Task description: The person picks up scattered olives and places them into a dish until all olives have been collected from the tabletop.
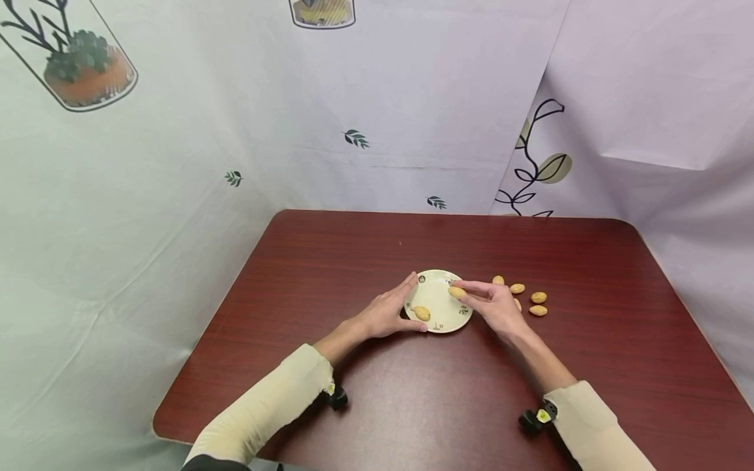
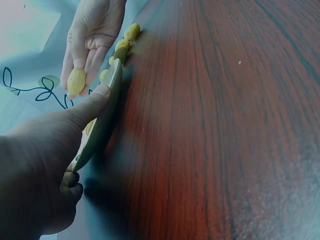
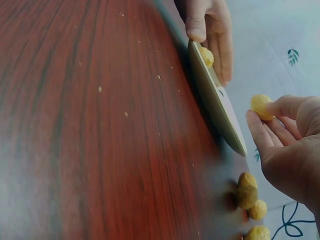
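A small round cream plate (image 1: pixel 438 320) with printed motifs along its rim stands on the table. My left hand (image 1: pixel 385 314) holds it at its left side, the thumb along the near rim and the fingers along the far left edge. One yellow oval piece (image 1: pixel 422 313) with a rough surface lies in the plate near that thumb. Over the plate's right side, my right hand (image 1: pixel 497 307) pinches another yellow oval piece (image 3: pixel 261 107) between thumb and fingertips. This piece is clear of the plate in the right wrist view.
Several similar yellow pieces (image 1: pixel 538 311) lie loose on the reddish-brown table (image 1: pixel 412 405) right of the plate, partly behind my right hand. White cloth (image 1: pixel 383 91) with plant prints hangs behind the table and at both sides.
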Demonstrator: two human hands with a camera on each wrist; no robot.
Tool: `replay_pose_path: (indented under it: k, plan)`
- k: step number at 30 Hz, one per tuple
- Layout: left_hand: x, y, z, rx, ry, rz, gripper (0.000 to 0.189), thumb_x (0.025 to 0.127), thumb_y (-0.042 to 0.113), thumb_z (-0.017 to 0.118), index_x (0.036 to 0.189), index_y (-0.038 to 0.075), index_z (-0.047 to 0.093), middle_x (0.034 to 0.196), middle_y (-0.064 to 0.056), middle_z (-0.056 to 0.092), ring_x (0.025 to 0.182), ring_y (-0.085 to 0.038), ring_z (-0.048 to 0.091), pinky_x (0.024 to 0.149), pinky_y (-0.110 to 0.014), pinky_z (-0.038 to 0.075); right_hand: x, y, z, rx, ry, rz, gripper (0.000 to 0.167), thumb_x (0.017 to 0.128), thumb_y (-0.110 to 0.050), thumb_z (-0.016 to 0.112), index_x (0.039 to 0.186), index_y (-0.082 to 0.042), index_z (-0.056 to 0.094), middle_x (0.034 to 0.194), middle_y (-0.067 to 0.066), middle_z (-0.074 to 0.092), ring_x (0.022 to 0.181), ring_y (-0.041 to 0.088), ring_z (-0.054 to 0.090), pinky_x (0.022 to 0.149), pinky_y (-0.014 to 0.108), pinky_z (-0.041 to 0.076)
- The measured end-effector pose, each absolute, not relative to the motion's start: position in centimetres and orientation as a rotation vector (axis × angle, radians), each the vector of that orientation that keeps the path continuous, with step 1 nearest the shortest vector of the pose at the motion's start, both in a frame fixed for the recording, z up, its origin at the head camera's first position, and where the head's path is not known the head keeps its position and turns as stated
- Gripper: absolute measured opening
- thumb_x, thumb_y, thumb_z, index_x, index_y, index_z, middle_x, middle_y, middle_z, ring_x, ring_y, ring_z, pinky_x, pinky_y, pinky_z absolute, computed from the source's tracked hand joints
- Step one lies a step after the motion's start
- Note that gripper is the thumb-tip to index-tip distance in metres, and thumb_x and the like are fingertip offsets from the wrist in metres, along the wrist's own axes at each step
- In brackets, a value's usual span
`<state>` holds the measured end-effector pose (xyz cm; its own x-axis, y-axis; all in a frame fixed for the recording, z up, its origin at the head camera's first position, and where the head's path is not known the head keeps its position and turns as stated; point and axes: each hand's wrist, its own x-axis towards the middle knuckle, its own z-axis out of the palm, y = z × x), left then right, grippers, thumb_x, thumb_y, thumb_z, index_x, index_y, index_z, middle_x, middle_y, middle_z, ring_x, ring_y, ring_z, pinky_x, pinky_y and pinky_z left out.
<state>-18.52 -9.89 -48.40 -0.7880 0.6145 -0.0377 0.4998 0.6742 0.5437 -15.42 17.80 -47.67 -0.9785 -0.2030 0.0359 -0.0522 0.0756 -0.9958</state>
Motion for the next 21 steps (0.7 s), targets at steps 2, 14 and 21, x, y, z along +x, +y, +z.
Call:
replay_pose_path:
  k: [2, 14, 21]
  plan:
    - [-18.5, -9.9, -48.4, 0.902, 2.668, 0.776, 0.115, 0.091, 0.055, 0.082, 0.172, 0.010, 0.015, 0.178, -0.010, 0.012, 0.157, -0.026, 0.030, 0.123, -0.048, 0.034, -15.5, 17.4, -47.7, -0.270, 2.208, -2.045, 0.036, 0.101, -0.003, 0.072, 0.135, 0.009, 0.068, 0.136, 0.027, 0.067, 0.116, 0.003, 0.067, 0.092, 0.019, 0.054]
    - [-18.2, -9.8, -48.4, 0.889, 2.659, 0.793, 0.114, 0.092, 0.056, 0.080, 0.171, 0.007, 0.014, 0.178, -0.010, 0.011, 0.158, -0.028, 0.027, 0.124, -0.049, 0.031, -15.7, 16.1, -48.0, -0.341, 2.232, -1.964, 0.033, 0.100, 0.002, 0.070, 0.133, 0.007, 0.071, 0.142, 0.026, 0.064, 0.133, 0.039, 0.059, 0.092, 0.018, 0.054]
    - [-18.2, -9.8, -48.3, 0.903, 2.659, 0.803, 0.114, 0.092, 0.054, 0.081, 0.171, 0.006, 0.015, 0.178, -0.011, 0.012, 0.158, -0.029, 0.028, 0.124, -0.050, 0.031, -16.1, 15.1, -48.5, -0.365, 2.209, -1.961, 0.033, 0.099, 0.003, 0.072, 0.131, 0.008, 0.072, 0.134, 0.025, 0.069, 0.129, 0.037, 0.062, 0.091, 0.018, 0.054]
